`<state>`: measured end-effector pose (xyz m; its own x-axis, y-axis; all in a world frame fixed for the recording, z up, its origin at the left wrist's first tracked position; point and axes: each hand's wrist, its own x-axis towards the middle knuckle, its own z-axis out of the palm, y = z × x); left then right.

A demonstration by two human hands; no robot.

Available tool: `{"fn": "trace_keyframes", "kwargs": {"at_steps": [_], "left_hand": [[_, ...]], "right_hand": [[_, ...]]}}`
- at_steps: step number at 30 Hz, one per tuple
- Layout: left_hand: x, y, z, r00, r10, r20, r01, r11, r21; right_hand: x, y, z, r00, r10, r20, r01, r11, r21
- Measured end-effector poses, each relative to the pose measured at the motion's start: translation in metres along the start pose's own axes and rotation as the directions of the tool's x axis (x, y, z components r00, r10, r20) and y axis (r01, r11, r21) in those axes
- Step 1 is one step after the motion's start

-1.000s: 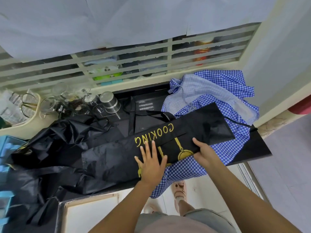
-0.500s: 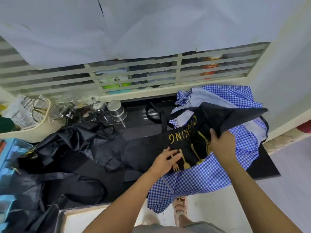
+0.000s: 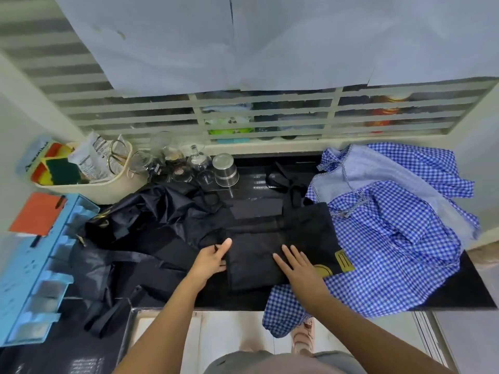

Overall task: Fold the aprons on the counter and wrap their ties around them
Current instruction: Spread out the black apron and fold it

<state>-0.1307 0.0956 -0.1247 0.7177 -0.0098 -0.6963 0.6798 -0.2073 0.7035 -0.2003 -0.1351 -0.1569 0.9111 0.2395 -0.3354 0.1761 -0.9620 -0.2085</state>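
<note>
A black apron with a gold print (image 3: 283,238) lies folded into a rough rectangle on the dark counter (image 3: 469,292). My right hand (image 3: 297,265) presses flat on its near right part with straight fingers. My left hand (image 3: 213,259) holds the fold's left edge, thumb on top. The apron's black tie (image 3: 283,182) loops behind it. A blue checked apron (image 3: 391,238) lies crumpled to the right, partly under the black one. Another black apron (image 3: 140,220) is bunched at the left.
Glass jars and a steel cup (image 3: 225,170) stand at the back of the counter. A cream basket (image 3: 89,184) with sponges sits at the back left. A light blue rack (image 3: 35,265) lies at the left. A slatted window (image 3: 270,117) runs behind.
The black apron's right half, held up a moment ago, has been folded over to the left. It now lies flat and my right hand presses it down. The camera view has shifted.
</note>
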Motion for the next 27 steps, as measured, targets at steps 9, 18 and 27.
{"fn": "trace_keyframes", "kwargs": {"at_steps": [9,18,27], "left_hand": [[0.018,-0.009,0.009,0.963,0.14,-0.232,-0.065,0.951,0.303],[0.032,-0.01,0.013,0.937,0.177,-0.3,-0.046,0.917,0.395],[0.029,0.033,0.004,0.953,0.077,-0.294,-0.093,0.995,-0.04]], "right_hand": [[0.002,0.031,0.005,0.996,-0.076,-0.044,0.066,0.979,-0.192],[-0.017,0.074,0.01,0.979,0.176,-0.107,-0.19,0.972,-0.141],[-0.016,0.083,0.015,0.969,0.222,-0.106,-0.228,0.972,-0.051]]}}
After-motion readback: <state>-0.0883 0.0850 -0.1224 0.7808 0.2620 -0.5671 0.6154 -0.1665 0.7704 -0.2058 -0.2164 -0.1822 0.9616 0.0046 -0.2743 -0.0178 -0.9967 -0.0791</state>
